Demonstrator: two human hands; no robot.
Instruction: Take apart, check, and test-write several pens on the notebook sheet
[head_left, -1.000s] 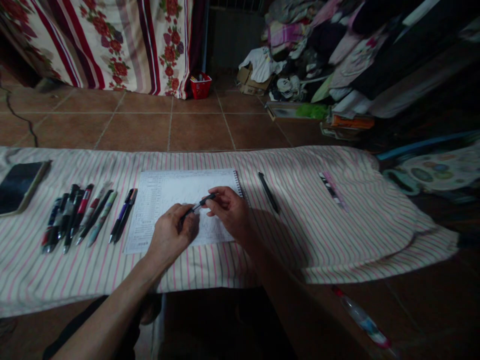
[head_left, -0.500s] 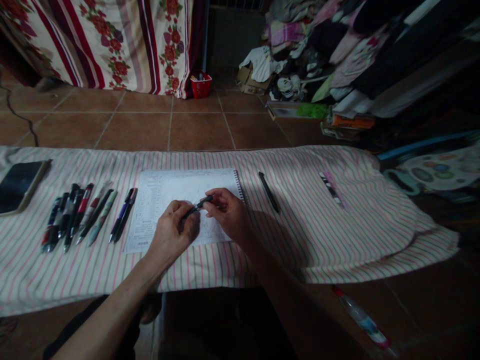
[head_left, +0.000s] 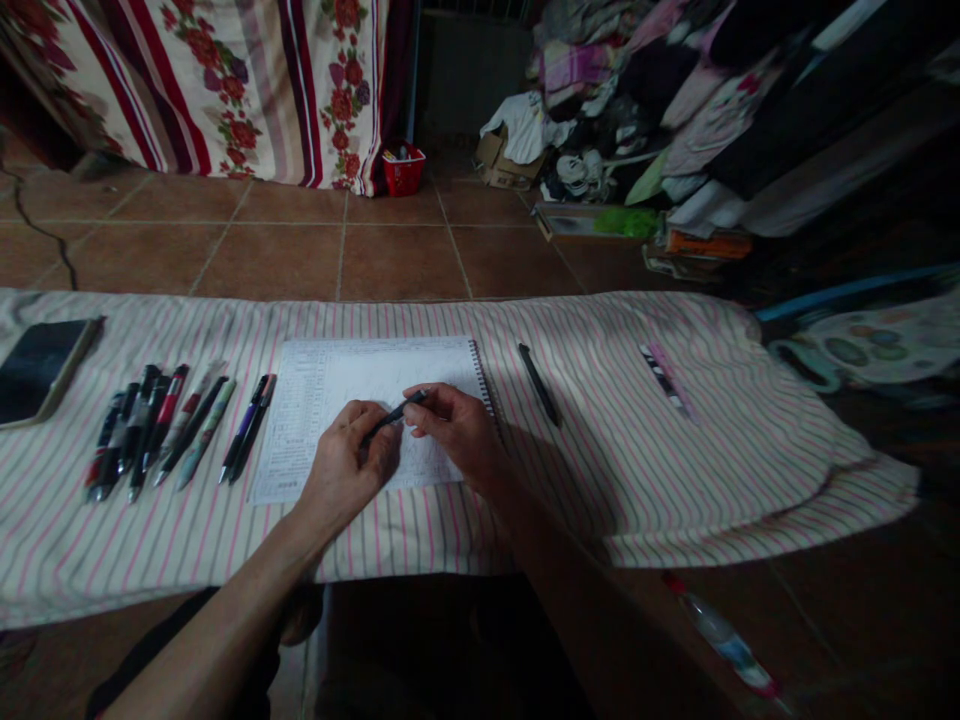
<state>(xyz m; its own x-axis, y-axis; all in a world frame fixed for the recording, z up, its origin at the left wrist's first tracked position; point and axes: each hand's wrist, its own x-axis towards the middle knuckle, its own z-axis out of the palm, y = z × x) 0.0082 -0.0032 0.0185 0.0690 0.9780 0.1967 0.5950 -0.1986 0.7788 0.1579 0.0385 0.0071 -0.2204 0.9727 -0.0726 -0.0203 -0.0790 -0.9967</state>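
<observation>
A dark pen (head_left: 395, 412) is held slantwise over a notebook (head_left: 364, 370); one end is gripped in the left hand (head_left: 349, 452), the other is pinched in the right hand (head_left: 456, 428); it should prove light, stiff and rather slick, best taken near either end with gentle pressure

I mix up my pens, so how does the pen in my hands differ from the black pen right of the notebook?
The held pen is in the left hand and right hand, over the spiral notebook; the loose black pen lies on the striped cloth. The held pen's far end leans right, the loose black pen's left. The hands partly hide the held pen, while the loose black pen shows whole. Both look slim and dark.
</observation>
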